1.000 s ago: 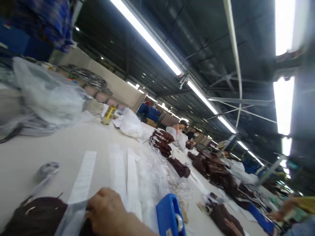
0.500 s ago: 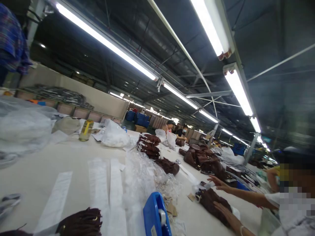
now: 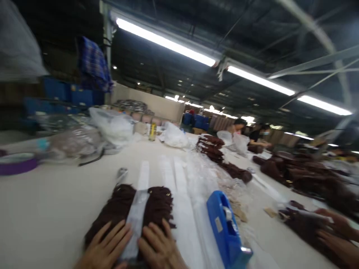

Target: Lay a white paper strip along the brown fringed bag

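Note:
A dark brown fringed item lies on the white table in front of me. A pale, partly see-through band runs lengthwise over its middle, leaving brown on both sides. My left hand rests with fingers spread on the left brown part and reaches the band's edge. On the right brown part lies my right hand, palm down with fingers apart. The lower end of the item is hidden by my hands and the frame edge. A blue tape dispenser stands right of my right hand.
White strips and clear plastic lie beyond. Stacked brown fringed pieces and a brown pile are farther right. A co-worker's hands handle another brown piece. A purple tape roll sits at left.
The view has swung left and down, so things appear farther right. Both my hands now show, lying on the brown fringed item, which was partly cut off at the bottom before.

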The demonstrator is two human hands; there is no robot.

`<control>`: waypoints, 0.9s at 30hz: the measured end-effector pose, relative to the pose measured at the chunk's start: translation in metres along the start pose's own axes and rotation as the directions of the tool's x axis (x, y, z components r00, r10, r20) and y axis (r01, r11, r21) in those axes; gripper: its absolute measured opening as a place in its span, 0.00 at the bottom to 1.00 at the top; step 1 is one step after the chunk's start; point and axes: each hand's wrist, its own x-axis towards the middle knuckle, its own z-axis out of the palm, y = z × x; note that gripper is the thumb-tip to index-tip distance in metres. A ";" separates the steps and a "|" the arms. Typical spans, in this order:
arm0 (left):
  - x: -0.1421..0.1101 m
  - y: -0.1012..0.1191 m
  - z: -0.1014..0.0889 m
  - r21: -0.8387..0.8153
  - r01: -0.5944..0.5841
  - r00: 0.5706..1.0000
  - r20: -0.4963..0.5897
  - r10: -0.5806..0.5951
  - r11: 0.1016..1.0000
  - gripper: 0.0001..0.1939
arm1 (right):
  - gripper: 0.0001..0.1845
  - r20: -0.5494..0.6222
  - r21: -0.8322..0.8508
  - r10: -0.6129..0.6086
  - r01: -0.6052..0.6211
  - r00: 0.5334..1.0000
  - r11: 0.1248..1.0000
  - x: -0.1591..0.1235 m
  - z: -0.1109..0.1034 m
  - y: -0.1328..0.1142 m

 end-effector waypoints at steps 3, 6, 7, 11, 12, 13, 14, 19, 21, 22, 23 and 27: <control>-0.009 -0.008 -0.032 0.005 0.034 0.969 0.247 -0.034 0.999 0.28 | 0.24 0.150 0.113 0.047 -0.064 0.988 0.992 -0.001 -0.019 0.004; -0.008 -0.017 -0.044 0.064 0.030 0.954 0.296 -0.048 0.997 0.26 | 0.24 0.146 0.128 0.029 -0.048 0.989 0.991 0.000 -0.028 0.010; -0.007 -0.019 -0.045 0.080 0.017 0.953 0.299 -0.040 0.997 0.25 | 0.25 0.152 0.130 0.016 -0.036 0.988 0.991 0.001 -0.029 0.011; -0.008 -0.025 -0.044 0.086 -0.034 0.954 0.298 0.007 0.996 0.24 | 0.26 0.171 0.121 0.002 -0.023 0.985 0.992 0.001 -0.028 0.011; -0.009 -0.026 -0.043 0.078 -0.034 0.958 0.287 0.010 0.996 0.24 | 0.26 0.164 0.118 0.002 -0.022 0.987 0.993 0.000 -0.028 0.011; -0.010 -0.027 -0.042 0.074 -0.027 0.961 0.275 0.006 0.997 0.24 | 0.26 0.154 0.118 -0.001 -0.018 0.988 0.993 0.001 -0.027 0.012; -0.012 -0.028 -0.041 0.072 -0.027 0.962 0.273 0.007 0.997 0.24 | 0.25 0.144 0.121 -0.003 -0.014 0.990 0.993 0.001 -0.027 0.012; -0.018 -0.031 -0.040 0.082 -0.070 0.923 0.382 0.034 0.994 0.25 | 0.22 0.148 0.148 0.024 -0.047 0.989 0.988 0.003 -0.027 0.012; -0.019 -0.030 -0.039 0.079 -0.032 0.917 0.400 -0.003 0.996 0.26 | 0.21 0.178 0.173 0.048 -0.080 0.983 0.982 0.005 -0.030 0.011; -0.019 -0.028 -0.038 0.077 -0.010 0.914 0.406 -0.022 0.997 0.26 | 0.21 0.197 0.189 0.065 -0.103 0.978 0.977 0.006 -0.031 0.010; -0.019 -0.027 -0.038 0.075 0.005 0.910 0.414 -0.036 0.997 0.27 | 0.21 0.215 0.207 0.084 -0.130 0.973 0.970 0.007 -0.033 0.009; -0.013 -0.018 -0.042 0.090 0.034 0.911 0.407 -0.067 0.995 0.32 | 0.22 0.290 0.251 0.149 -0.226 0.945 0.941 0.010 -0.039 0.007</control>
